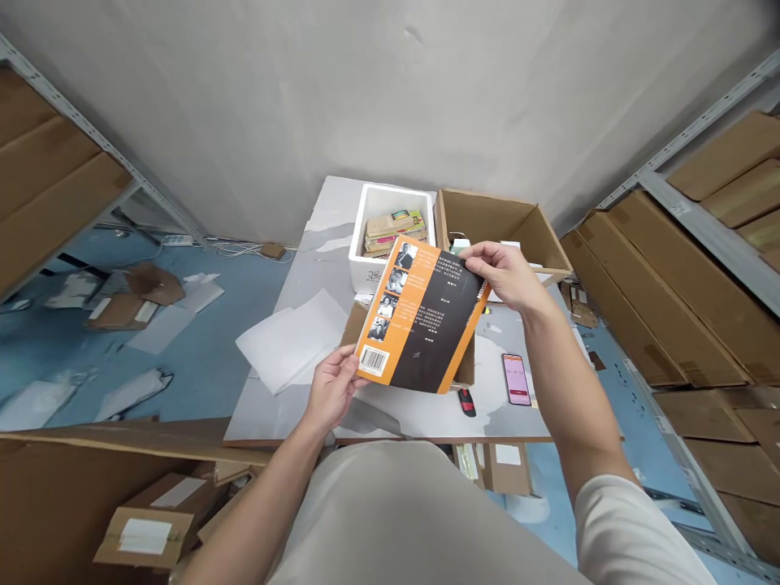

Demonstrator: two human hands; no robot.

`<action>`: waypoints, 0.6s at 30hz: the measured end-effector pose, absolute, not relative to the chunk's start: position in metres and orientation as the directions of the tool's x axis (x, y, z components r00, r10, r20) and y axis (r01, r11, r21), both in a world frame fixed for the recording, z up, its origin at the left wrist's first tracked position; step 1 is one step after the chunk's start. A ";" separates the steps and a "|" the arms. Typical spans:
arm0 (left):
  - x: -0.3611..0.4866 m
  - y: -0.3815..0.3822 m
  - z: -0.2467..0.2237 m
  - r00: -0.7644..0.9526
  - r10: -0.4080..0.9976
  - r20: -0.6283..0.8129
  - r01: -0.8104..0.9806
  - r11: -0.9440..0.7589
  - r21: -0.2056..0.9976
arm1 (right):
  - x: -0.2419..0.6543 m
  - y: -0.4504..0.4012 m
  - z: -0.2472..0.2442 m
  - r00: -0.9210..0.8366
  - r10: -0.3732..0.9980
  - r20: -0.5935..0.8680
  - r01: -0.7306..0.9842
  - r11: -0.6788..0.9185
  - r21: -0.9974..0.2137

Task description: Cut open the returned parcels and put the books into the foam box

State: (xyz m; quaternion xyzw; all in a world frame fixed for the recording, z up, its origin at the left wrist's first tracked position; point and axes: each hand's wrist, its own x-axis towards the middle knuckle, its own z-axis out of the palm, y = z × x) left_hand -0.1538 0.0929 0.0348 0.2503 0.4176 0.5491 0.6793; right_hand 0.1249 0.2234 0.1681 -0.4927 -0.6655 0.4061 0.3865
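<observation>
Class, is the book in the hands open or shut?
Shut: the book shows its back cover and barcode; no inside pages visible.

A person's left hand [334, 386] pinches the lower-left corner of an orange-and-black paperback book [420, 317], beside its barcode; the right hand [503, 272] grips the upper-right edge. Partly hidden behind the book is a small cardboard box [468, 370]. Beyond the grip, on the table [274, 418], stand a white foam box [364, 276] holding books [390, 226] and an open cardboard carton [500, 215]. Left of the grip lie white paper sheets [292, 341]; right, a lit smartphone [516, 379].
</observation>
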 end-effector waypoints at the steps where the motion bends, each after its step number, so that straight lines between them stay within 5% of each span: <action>1: -0.153 0.092 0.032 0.013 0.950 -0.313 -0.511 0.275 0.814 | 0.126 0.224 0.167 -0.203 0.973 0.113 0.319 0.175 -0.931; 13: -0.141 0.086 0.034 0.010 0.932 -0.362 -0.564 0.304 0.768 | 0.145 0.220 0.159 -0.149 0.989 0.005 0.194 0.034 -0.980; 18: -0.134 0.085 0.034 0.238 0.871 -0.429 -0.641 0.473 0.605 | 0.140 0.215 0.160 -0.158 0.986 0.057 0.111 0.075 -0.991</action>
